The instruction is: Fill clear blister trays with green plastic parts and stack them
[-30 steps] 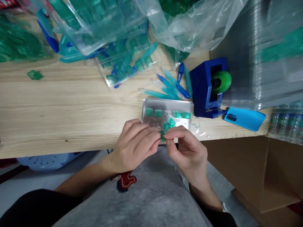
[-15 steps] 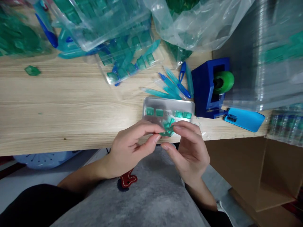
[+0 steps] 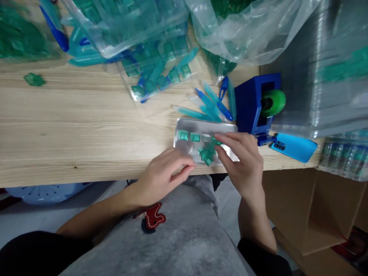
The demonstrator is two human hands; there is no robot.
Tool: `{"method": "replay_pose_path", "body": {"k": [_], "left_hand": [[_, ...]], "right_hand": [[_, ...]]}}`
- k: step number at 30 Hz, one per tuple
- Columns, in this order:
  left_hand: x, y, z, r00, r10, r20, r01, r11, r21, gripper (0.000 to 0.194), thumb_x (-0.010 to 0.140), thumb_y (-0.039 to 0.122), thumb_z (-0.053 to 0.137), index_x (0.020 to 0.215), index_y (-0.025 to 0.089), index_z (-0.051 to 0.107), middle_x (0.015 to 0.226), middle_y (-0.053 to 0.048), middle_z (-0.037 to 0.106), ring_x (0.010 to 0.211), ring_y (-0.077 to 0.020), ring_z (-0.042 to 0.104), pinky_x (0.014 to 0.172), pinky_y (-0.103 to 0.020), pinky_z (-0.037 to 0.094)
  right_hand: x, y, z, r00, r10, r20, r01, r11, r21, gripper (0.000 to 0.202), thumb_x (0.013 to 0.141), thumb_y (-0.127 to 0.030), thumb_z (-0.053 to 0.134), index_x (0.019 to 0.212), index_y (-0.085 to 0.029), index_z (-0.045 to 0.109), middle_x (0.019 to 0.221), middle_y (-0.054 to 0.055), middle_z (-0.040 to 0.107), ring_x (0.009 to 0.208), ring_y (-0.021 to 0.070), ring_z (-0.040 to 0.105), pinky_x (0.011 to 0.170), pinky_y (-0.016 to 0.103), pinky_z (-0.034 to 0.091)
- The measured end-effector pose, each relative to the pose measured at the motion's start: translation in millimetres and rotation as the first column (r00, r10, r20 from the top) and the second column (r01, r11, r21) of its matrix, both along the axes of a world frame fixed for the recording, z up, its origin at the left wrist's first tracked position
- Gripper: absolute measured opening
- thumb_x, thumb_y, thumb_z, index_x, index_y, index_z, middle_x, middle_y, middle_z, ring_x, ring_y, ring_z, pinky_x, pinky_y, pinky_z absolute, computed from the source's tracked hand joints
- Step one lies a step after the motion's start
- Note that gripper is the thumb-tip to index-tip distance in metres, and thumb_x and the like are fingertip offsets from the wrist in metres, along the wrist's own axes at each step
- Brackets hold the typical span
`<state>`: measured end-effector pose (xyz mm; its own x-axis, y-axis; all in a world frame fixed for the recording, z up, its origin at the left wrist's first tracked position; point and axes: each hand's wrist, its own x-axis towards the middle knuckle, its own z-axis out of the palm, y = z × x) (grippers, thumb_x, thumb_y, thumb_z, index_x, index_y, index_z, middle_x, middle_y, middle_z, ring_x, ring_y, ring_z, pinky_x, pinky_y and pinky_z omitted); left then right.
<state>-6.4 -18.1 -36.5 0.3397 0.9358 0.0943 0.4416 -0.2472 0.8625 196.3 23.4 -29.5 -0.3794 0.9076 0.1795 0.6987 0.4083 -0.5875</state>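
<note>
- Green cubes (image 3: 183,135) sit in the silvery tray (image 3: 198,124) that I see in my head view, just beyond my left grip (image 3: 163,170) and partly covered by the fingers of my right grip (image 3: 244,165).
- Two of them stand side by side, slightly apart, ahead of the left grip's fingertips.
- A green cluster (image 3: 206,156) lies between both grips, nearer the right thumb.
- On the right grip, I have thumb and forefinger to either side of a bit of green over the tray; I cannot tell whether they clasp it.
- On the left grip, the thumb is drawn in against the curled fingers near the tray's close corner; whether something small is pinched there, I cannot tell.
- Blue pens (image 3: 191,113) lie on the counter (image 3: 100,126) past the tray, ahead of both grips.
- A blue tape dispenser (image 3: 247,103) stands just beyond the right grip, and a blue phone (image 3: 296,147) lies to that grip's right.
- Well ahead of the left grip, I see a clear container (image 3: 138,34).
</note>
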Motion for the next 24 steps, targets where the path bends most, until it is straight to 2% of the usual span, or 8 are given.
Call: {"method": "replay_pose_path", "body": {"k": [2, 5, 11, 14, 17, 22, 24], "left_hand": [[0.7, -4.5, -3.8, 0.993, -0.098, -0.058, 0.100, 0.995, 0.030, 0.011, 0.093, 0.014, 0.050, 0.085, 0.017, 0.057, 0.074, 0.000, 0.066, 0.068, -0.0122, 0.059, 0.065, -0.025, 0.049], [3.2, -9.3, -6.1, 0.982, -0.178, -0.071, 0.181, 0.983, 0.044, 0.013, 0.094, 0.014, 0.048, 0.084, 0.017, 0.056, 0.074, 0.000, 0.067, 0.067, -0.0122, 0.059, 0.065, -0.025, 0.049], [4.0, -5.7, -5.9, 0.980, -0.176, -0.090, 0.183, 0.979, 0.086, 0.016, 0.096, 0.014, 0.046, 0.084, 0.017, 0.056, 0.075, 0.000, 0.068, 0.066, -0.0118, 0.057, 0.063, -0.024, 0.047], [4.2, -3.9, -6.7, 0.973, -0.199, -0.113, 0.211, 0.973, 0.099, 0.017, 0.096, 0.014, 0.047, 0.083, 0.017, 0.057, 0.074, 0.000, 0.068, 0.066, -0.0121, 0.057, 0.062, -0.024, 0.046], [4.8, -4.1, -8.0, 0.971, -0.208, -0.121, 0.221, 0.969, 0.108, 0.019, 0.096, 0.014, 0.046, 0.082, 0.016, 0.058, 0.074, 0.000, 0.068, 0.066, -0.0118, 0.057, 0.063, -0.024, 0.046], [6.6, -5.0, -10.1, 0.968, -0.206, -0.144, 0.226, 0.965, 0.137, 0.021, 0.097, 0.023, 0.048, 0.080, 0.016, 0.058, 0.073, 0.000, 0.067, 0.066, -0.0125, 0.057, 0.064, -0.024, 0.046], [7.9, -4.8, -10.2, 0.962, -0.210, -0.175, 0.238, 0.958, 0.159, 0.020, 0.097, 0.021, 0.048, 0.081, 0.015, 0.059, 0.074, 0.000, 0.067, 0.067, -0.0135, 0.058, 0.063, -0.025, 0.046]], "right_hand": [[1.0, 9.8, 0.7, 0.986, 0.101, 0.132, -0.102, 0.995, -0.002, 0.020, 0.091, -0.014, 0.057, 0.108, -0.022, 0.064, 0.097, 0.006, 0.068, 0.089, 0.0211, 0.059, 0.079, 0.039, 0.045], [-2.2, 16.7, 8.0, 0.954, 0.199, 0.225, -0.187, 0.979, -0.077, 0.022, 0.094, -0.015, 0.051, 0.109, -0.023, 0.064, 0.100, 0.007, 0.066, 0.091, 0.0225, 0.056, 0.077, 0.038, 0.043], [-5.0, 20.8, 23.1, 0.918, 0.277, 0.284, -0.226, 0.953, -0.200, 0.027, 0.095, -0.012, 0.046, 0.112, -0.023, 0.063, 0.101, 0.010, 0.062, 0.091, 0.0244, 0.053, 0.080, 0.041, 0.044], [-7.0, 22.8, 20.6, 0.923, 0.303, 0.236, -0.256, 0.944, -0.209, 0.029, 0.095, -0.010, 0.045, 0.118, -0.020, 0.059, 0.102, 0.011, 0.063, 0.094, 0.0247, 0.055, 0.082, 0.041, 0.046], [-8.2, 22.7, 16.1, 0.949, 0.275, 0.156, -0.241, 0.949, -0.205, 0.029, 0.094, -0.011, 0.049, 0.120, -0.020, 0.057, 0.104, 0.009, 0.064, 0.098, 0.0243, 0.057, 0.082, 0.039, 0.048], [-7.3, 21.6, 4.4, 0.961, 0.244, 0.127, -0.225, 0.963, -0.148, 0.018, 0.093, -0.015, 0.053, 0.107, -0.023, 0.061, 0.100, 0.006, 0.065, 0.094, 0.0224, 0.058, 0.081, 0.037, 0.048], [-8.8, 21.5, -2.8, 0.959, 0.258, 0.121, -0.243, 0.962, -0.122, 0.015, 0.094, -0.016, 0.053, 0.102, -0.023, 0.063, 0.099, 0.006, 0.065, 0.092, 0.0220, 0.058, 0.082, 0.038, 0.047]]}}
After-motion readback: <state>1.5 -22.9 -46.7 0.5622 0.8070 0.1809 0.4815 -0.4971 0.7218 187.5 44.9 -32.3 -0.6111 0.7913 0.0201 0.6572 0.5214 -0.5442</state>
